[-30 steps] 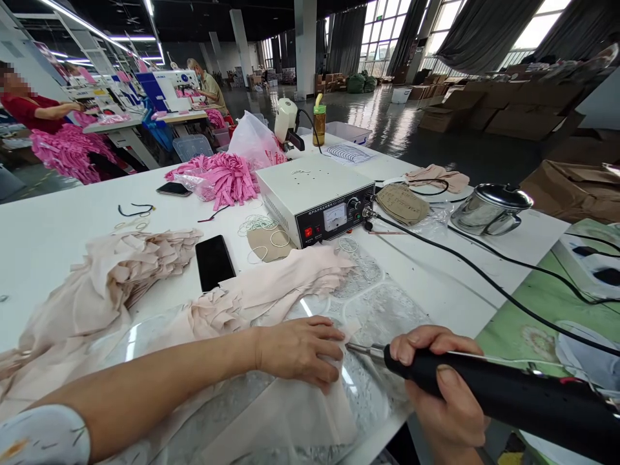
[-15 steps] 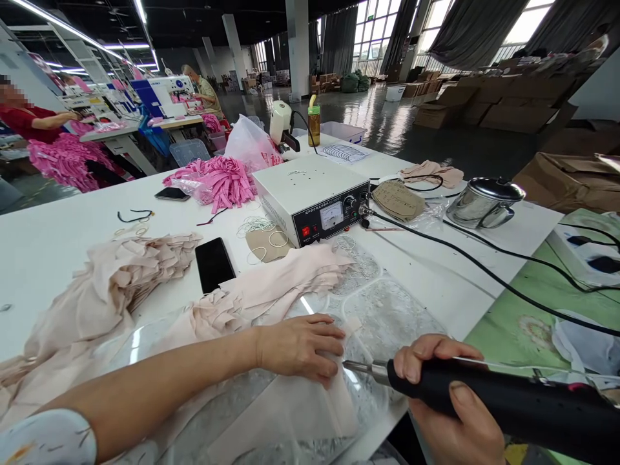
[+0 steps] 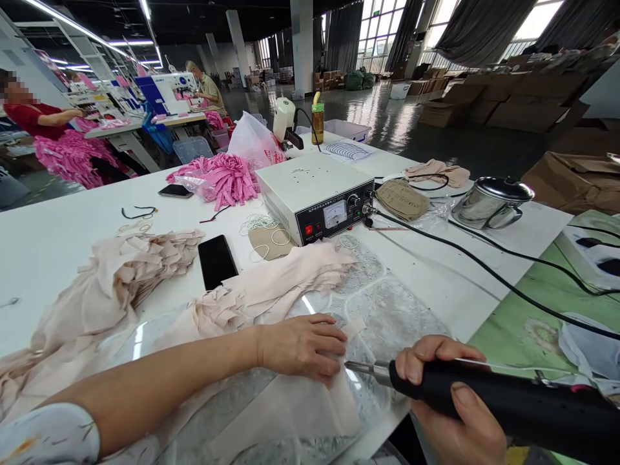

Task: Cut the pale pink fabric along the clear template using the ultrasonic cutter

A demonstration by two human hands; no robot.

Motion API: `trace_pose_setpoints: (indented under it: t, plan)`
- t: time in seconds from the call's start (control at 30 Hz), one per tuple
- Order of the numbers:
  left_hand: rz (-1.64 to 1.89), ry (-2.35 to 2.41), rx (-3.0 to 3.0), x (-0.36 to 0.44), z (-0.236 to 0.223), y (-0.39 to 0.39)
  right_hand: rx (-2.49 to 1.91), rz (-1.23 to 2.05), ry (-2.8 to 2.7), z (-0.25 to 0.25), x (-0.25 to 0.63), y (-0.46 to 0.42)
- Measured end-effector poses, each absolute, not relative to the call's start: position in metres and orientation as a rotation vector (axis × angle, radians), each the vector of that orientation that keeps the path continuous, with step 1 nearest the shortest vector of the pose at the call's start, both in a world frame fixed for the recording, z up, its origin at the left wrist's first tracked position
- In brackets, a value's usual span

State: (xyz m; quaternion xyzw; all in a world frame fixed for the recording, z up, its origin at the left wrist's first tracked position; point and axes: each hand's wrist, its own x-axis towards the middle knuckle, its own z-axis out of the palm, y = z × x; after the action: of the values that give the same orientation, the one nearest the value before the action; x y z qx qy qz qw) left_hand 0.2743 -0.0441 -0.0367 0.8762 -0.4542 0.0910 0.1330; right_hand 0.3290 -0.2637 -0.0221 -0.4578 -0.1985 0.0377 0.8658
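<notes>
Farther from the metered box than before, the black tool, gripped by the right fingers, points at pale cloth pressed under spread left fingers in front of the box, its edge seemingly only part-worked.

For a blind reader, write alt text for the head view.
A left hand lies on pale fabric; the right hand grips a black tool, its tip near the fabric's edge. Beyond, on the table, sit a phone, a box and pink strips.
</notes>
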Motion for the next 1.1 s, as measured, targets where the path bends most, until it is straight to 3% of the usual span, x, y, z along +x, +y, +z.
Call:
trace_pose_setpoints:
  t: [1.1]
  plan:
    - [0.294,-1.398,2.597,0.2723,-0.0349,-0.0426,-0.953,0.08,-0.404,-0.0272,0.3283,-0.2671]
